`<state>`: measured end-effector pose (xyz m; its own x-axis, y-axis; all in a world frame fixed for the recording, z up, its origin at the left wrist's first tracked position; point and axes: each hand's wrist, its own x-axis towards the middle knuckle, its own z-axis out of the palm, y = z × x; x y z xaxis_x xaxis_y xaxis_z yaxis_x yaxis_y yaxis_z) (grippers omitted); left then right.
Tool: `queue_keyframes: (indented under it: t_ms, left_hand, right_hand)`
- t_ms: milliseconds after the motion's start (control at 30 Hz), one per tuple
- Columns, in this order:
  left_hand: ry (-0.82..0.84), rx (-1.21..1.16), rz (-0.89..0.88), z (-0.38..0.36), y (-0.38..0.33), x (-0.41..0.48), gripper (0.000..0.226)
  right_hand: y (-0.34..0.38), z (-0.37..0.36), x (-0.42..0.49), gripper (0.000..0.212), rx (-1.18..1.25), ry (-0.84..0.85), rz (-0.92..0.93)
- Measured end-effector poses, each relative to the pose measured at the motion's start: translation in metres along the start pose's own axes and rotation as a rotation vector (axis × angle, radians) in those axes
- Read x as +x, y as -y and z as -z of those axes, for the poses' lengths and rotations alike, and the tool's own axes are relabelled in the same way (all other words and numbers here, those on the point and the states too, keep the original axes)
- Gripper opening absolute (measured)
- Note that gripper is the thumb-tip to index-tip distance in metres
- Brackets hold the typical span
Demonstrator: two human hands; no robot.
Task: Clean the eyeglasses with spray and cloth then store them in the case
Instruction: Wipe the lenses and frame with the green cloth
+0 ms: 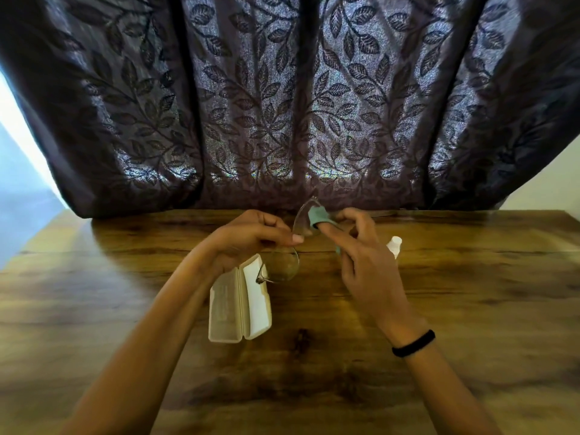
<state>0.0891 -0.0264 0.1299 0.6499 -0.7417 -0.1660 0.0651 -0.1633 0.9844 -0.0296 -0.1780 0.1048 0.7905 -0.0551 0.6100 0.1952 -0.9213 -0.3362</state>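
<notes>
I read the glasses [284,265] as held off the table [470,309], near the middle of its far edge, turned so one lens stands above the other. The left hand [251,237] pinches the frame between the lenses, thumb and curled fingers closed on it. The right hand [367,268] pinches the cloth [317,216] onto the upper lens: cloth over a fingertip on one face, thumb behind. The lower lens hangs below the left fingers, over the open case [240,304], which lies at the table's centre. The bottle [394,245] sits just behind the right hand.
</notes>
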Motion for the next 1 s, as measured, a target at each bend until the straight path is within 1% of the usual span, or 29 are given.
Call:
queue_keyframes:
  t_ms: [67, 167, 367, 467, 533, 633, 733, 767, 900, 1000]
  left_hand:
    - [-0.003, -0.027, -0.009, -0.001, 0.004, 0.003, 0.009]
    - [0.006, -0.057, -0.019, -0.002, 0.007, 0.006, 0.008]
    - [0.069, -0.080, -0.023, 0.001, 0.007, 0.005, 0.014]
    - [0.092, -0.078, -0.018, 0.000, 0.009, 0.005, 0.015]
    - [0.093, -0.093, -0.022, -0.002, 0.011, 0.007, 0.016]
    - [0.081, -0.121, -0.027, -0.002, 0.015, 0.011, 0.018]
    - [0.055, -0.157, -0.037, 0.000, 0.018, 0.013, 0.006]
    - [0.055, -0.157, -0.038, 0.001, 0.018, 0.013, 0.006]
    - [0.093, -0.141, -0.048, 0.000, 0.016, 0.012, 0.022]
    - [0.109, -0.161, -0.058, -0.002, 0.015, 0.012, 0.020]
  right_hand:
    - [0.006, -0.001, -0.001, 0.045, 0.001, 0.036, 0.049]
    - [0.012, -0.002, -0.002, 0.043, -0.007, 0.052, 0.098]
    - [0.001, 0.004, 0.007, 0.041, -0.051, -0.033, 0.058]
    - [-0.007, 0.006, 0.011, 0.040, -0.052, -0.037, 0.020]
    - [-0.007, 0.006, 0.012, 0.037, -0.060, -0.037, 0.038]
    - [-0.003, 0.004, 0.008, 0.040, -0.054, 0.001, 0.103]
    - [-0.001, 0.004, 0.005, 0.046, -0.015, 0.080, 0.166]
    - [-0.001, 0.005, 0.005, 0.046, -0.009, 0.089, 0.168]
    - [-0.007, 0.005, 0.010, 0.043, 0.008, 0.038, 0.107]
    - [-0.014, 0.004, 0.016, 0.048, 0.043, 0.012, 0.032]
